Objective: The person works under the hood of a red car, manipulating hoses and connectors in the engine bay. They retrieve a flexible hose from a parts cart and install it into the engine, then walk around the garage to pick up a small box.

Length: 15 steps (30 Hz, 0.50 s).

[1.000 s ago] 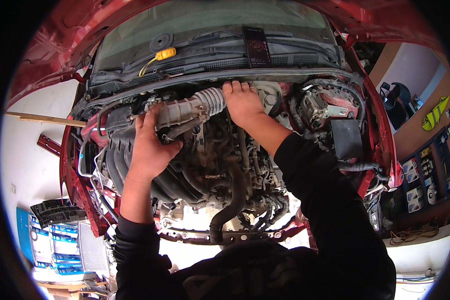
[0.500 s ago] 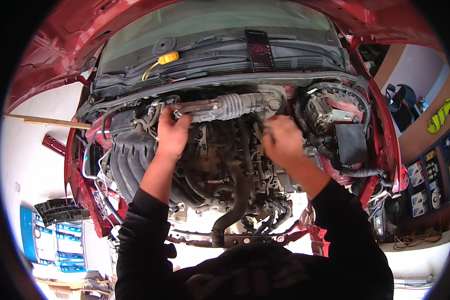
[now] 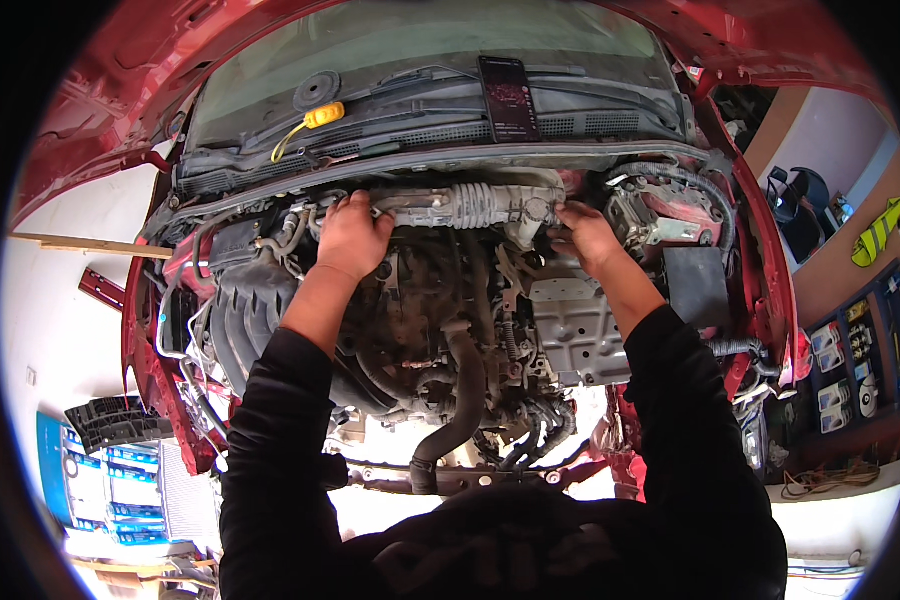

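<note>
Support should be given at both ends of the dirty grey tubular air duct with a ribbed bellows [image 3: 475, 207], so that the flexible section is not kinked; neighbouring parts should be cleared without force. The air duct lies crosswise, just below the long dark cowl strip [image 3: 440, 160] in the view. Its left end is pinched by the left hand [image 3: 353, 240], with the fingers curled over the far side and the thumb brought to the near side. The right end is met by the bent fingers of the right hand [image 3: 588, 238]; whether it is gripped there cannot be told, as the fingertips are partly hidden.
</note>
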### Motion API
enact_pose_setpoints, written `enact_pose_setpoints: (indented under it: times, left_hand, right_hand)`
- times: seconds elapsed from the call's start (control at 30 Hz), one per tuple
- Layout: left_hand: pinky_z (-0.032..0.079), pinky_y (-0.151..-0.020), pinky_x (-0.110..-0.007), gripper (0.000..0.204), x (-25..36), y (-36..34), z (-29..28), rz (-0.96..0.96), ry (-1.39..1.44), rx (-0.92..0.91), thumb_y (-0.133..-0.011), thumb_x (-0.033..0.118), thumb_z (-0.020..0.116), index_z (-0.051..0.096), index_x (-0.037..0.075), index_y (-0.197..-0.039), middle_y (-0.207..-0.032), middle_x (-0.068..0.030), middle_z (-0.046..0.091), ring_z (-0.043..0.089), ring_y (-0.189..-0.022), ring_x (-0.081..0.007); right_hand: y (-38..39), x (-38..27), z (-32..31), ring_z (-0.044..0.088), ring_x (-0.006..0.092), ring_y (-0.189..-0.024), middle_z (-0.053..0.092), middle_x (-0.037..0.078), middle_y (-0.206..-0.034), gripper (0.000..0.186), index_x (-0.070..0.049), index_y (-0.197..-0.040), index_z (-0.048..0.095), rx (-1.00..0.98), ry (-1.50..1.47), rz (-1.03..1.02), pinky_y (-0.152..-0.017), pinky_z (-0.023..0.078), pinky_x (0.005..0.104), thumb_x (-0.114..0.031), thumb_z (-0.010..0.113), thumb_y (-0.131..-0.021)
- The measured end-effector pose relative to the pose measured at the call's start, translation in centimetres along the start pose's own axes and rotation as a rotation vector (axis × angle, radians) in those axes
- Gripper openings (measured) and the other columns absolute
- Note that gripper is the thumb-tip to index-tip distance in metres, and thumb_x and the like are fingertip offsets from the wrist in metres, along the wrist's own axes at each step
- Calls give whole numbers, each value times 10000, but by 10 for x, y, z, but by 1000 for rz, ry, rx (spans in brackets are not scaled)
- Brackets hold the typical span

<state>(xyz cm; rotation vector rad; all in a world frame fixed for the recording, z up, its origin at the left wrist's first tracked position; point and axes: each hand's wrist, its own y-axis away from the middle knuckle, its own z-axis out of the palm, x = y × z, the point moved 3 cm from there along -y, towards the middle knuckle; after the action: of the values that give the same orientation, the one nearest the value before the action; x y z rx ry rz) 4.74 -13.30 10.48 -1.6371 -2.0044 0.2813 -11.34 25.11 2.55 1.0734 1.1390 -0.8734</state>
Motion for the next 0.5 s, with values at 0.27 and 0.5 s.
enact_pose_setpoints:
  times: [0.27,0.5]
  left_hand:
    - [396,-1188,-557,461,-11,9,5,-4,-160,34,-991,456,749,774,102,-1285,-1347,-162,739,636,-1344,-387]
    - [358,-1169,-549,423,-16,12,4,88,-10,37,-963,429,789,796,101,-1230,-1282,-102,766,664,-1308,-333]
  right_hand:
    - [13,-18,-34,720,318,-1256,749,155,-1402,540,-23,-1462,644,214,-131,-127,-1072,572,481,-469,563,-1168]
    - [67,-44,-41,739,393,-1237,743,245,-1414,590,12,-1462,637,-219,-517,-74,-1086,590,506,-474,447,-1186]
